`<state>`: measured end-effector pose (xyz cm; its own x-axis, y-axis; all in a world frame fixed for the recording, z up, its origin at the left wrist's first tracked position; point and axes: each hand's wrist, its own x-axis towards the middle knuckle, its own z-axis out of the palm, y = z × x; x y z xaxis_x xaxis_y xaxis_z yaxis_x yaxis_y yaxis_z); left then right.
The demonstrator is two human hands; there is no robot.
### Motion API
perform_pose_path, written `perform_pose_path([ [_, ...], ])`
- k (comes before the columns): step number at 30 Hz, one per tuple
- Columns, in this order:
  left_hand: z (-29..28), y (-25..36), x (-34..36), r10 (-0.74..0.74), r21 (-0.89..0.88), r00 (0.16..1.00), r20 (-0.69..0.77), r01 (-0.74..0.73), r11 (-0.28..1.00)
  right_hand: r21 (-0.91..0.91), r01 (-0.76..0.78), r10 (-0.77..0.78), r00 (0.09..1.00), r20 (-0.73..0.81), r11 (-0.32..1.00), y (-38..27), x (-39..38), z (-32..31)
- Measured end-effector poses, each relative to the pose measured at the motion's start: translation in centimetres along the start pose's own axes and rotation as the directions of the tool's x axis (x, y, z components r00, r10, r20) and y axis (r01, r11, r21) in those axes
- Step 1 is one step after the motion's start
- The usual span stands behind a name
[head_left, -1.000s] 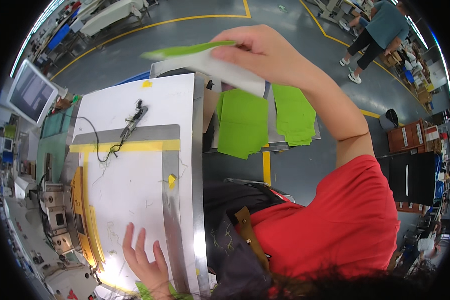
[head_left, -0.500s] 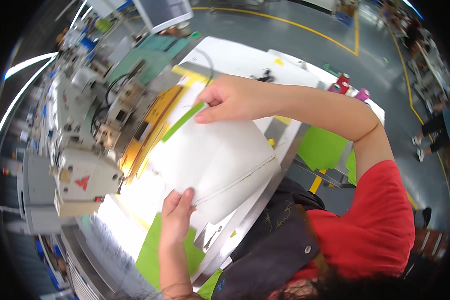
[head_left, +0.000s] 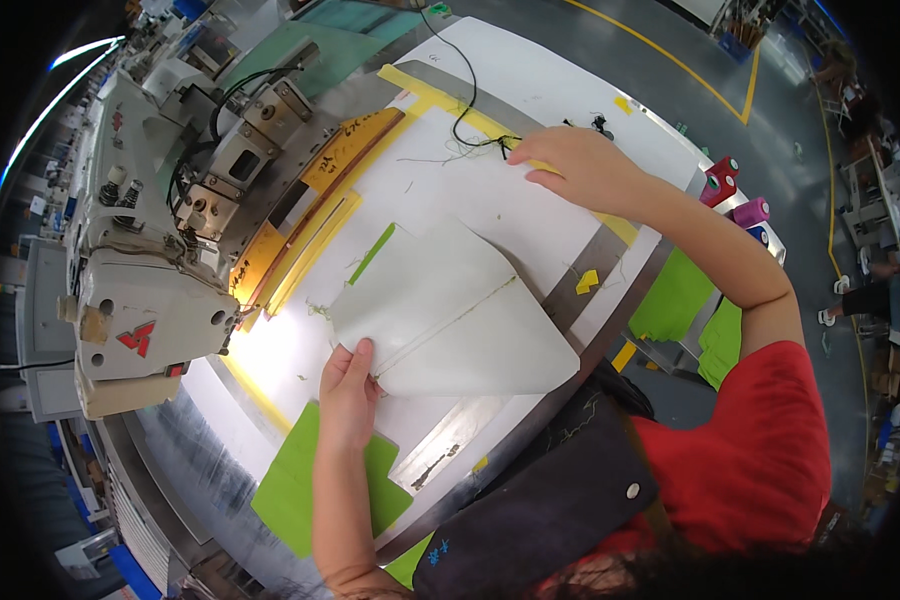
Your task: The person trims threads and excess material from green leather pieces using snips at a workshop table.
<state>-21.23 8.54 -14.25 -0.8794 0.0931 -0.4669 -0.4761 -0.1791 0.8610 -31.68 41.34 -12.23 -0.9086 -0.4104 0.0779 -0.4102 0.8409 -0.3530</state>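
Note:
My left hand [head_left: 348, 400] pinches the lower left edge of a white sheet [head_left: 460, 335] with a stitched line and a strip of green fabric [head_left: 370, 250] along its upper left edge. My right hand [head_left: 560, 165] is open above the white work board [head_left: 470, 220], thumb and forefinger apart beside a black cord [head_left: 467, 110] and yellow tape [head_left: 427, 90]. Green fabric pieces [head_left: 290, 490] lie under my left forearm. At the left stands an industrial sewing machine [head_left: 145, 320] beside a yellow jig [head_left: 340, 150].
Thread spools [head_left: 748, 212] sit at the board's right edge. More green fabric [head_left: 670, 300] lies beyond it on a lower metal shelf. Another person's legs [head_left: 850, 300] show at the far right, near floor markings.
The white piece moved from the raised right hand down onto the board, where my left hand grips it. In the last half second my right hand released it and moved up and right.

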Motion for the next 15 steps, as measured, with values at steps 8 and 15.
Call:
perform_pose_path([
  [8, -0.6, -0.4, -0.5, -0.005, -0.046, 0.999, -0.035, 0.004, 0.999, -0.110, 0.094, -0.122, 0.949, -0.290, 0.990, 2.9, -2.8, 1.4],
  [15, 0.1, -0.3, -0.8, 0.136, 0.021, 0.984, 0.111, -0.139, 0.990, -0.158, -0.109, 0.064, 0.962, -0.267, 0.981, 6.1, -1.5, 0.1],
])
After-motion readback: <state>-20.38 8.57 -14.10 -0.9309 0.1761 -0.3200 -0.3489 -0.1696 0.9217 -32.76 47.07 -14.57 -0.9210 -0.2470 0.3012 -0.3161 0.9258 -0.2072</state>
